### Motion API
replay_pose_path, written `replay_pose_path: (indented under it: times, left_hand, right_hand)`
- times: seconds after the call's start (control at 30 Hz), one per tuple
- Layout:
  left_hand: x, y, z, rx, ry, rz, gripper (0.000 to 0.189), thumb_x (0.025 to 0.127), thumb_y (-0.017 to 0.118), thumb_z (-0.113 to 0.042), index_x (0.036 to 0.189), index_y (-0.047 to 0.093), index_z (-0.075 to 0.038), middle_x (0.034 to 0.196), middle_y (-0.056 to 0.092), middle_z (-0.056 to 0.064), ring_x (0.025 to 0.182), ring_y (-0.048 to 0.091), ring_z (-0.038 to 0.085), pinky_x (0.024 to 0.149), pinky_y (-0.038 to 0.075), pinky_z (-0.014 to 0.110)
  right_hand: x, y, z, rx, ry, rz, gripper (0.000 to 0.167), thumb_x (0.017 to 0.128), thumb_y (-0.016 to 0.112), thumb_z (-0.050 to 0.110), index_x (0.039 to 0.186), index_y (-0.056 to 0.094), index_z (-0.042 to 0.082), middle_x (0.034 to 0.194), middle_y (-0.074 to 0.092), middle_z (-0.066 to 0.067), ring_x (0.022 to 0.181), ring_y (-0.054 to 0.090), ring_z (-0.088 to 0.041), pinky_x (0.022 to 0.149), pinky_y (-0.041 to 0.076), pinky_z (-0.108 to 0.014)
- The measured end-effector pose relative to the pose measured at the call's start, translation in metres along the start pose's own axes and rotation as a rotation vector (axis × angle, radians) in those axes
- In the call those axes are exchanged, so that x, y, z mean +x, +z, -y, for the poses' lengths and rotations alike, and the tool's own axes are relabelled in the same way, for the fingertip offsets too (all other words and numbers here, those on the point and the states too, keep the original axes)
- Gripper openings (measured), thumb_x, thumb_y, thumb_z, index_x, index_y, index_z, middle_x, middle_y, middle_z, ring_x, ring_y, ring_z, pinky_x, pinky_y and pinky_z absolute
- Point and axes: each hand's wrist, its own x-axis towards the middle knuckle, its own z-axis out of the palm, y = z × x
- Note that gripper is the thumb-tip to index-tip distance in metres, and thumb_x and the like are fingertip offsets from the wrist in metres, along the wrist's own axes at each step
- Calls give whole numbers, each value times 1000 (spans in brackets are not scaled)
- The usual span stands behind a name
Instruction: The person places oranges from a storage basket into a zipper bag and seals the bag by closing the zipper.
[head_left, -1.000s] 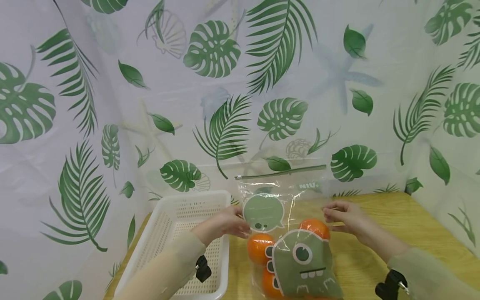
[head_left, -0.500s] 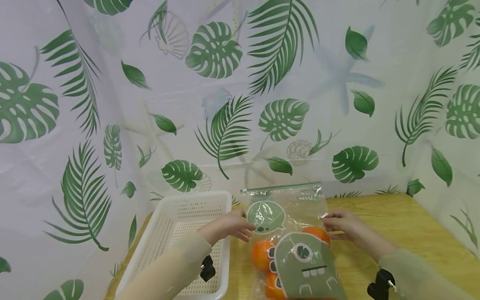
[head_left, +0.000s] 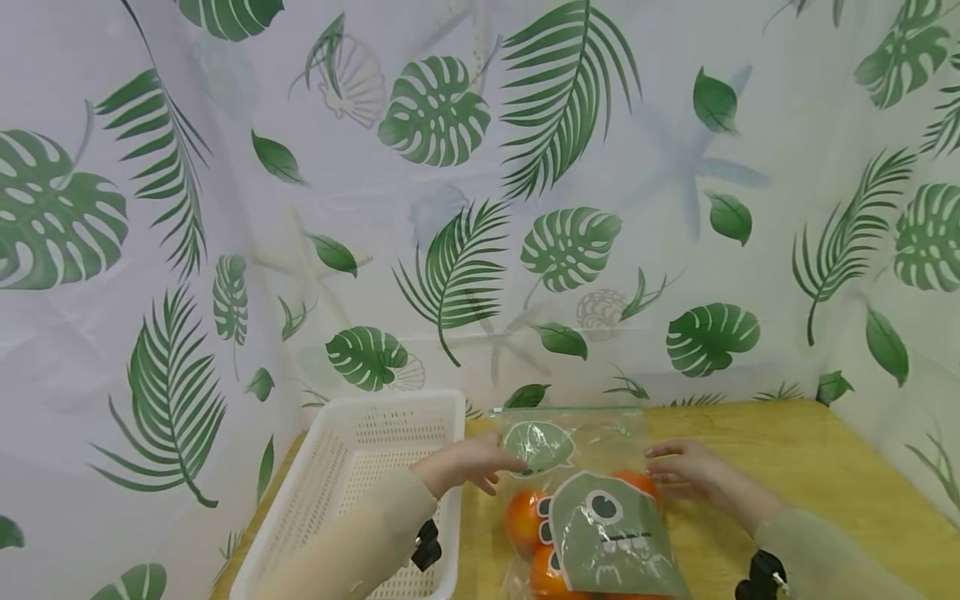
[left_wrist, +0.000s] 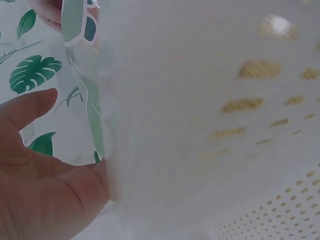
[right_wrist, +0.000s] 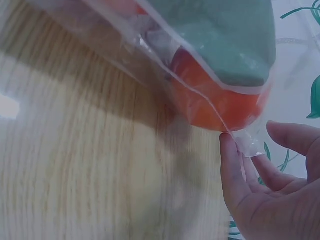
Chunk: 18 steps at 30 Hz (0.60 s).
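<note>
A clear zip bag (head_left: 615,533) with a green one-eyed monster print stands in front of me in the head view. Several oranges (head_left: 525,518) fill its lower part, and its zip top lies toward the back curtain. My left hand (head_left: 468,462) is at the bag's upper left side, fingers extended over the speech-bubble print. At the bag's right side, my right hand (head_left: 690,471) has its fingers stretched toward it. In the right wrist view, its fingertips are right at the bag's edge below an orange (right_wrist: 220,107). The left wrist view shows the left thumb apart from the fingers.
A white perforated plastic basket (head_left: 459,475) stands left of the bag, under my left forearm. Wooden table (head_left: 795,450) extends to the right. A leaf-patterned curtain (head_left: 480,275) hangs close behind and along both sides.
The bag's zip top has sunk lower and now slants less, while the oranges stay at the bottom. My left hand has shifted slightly right and my right hand a little down, both staying beside the bag.
</note>
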Motion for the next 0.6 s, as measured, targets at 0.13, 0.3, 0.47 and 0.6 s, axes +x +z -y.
replay_pose_path:
  times: [0.13,0.3,0.47,0.6]
  left_hand:
    - [-2,-2,-1,63,15,28,75,102,66,-16,161,27,8,156,44,37,136,48,67,104,53,68]
    - [-9,-7,-5,242,77,47,76,102,65,-22,161,29,9,161,41,33,139,53,54,106,54,64]
    - [-22,-13,-5,386,158,48,64,100,67,-22,150,46,13,154,51,33,139,56,46,112,51,59]
    - [-35,-20,0,379,199,70,52,102,65,-21,142,55,9,145,60,29,135,60,44,111,52,56]
  right_hand:
    - [-2,1,2,11,-3,0,52,104,56,2,142,34,-27,106,70,-11,89,70,-10,85,65,-34]
    - [-6,0,8,-132,-19,-26,55,105,56,7,144,34,-25,124,62,-36,108,72,-35,93,64,-46]
    - [-12,-1,14,-356,-75,-66,52,106,57,12,141,42,-23,137,54,-46,123,62,-57,95,61,-58]
    - [-17,-3,18,-473,-145,-77,43,105,61,12,132,52,-20,123,63,-41,110,68,-48,87,63,-54]
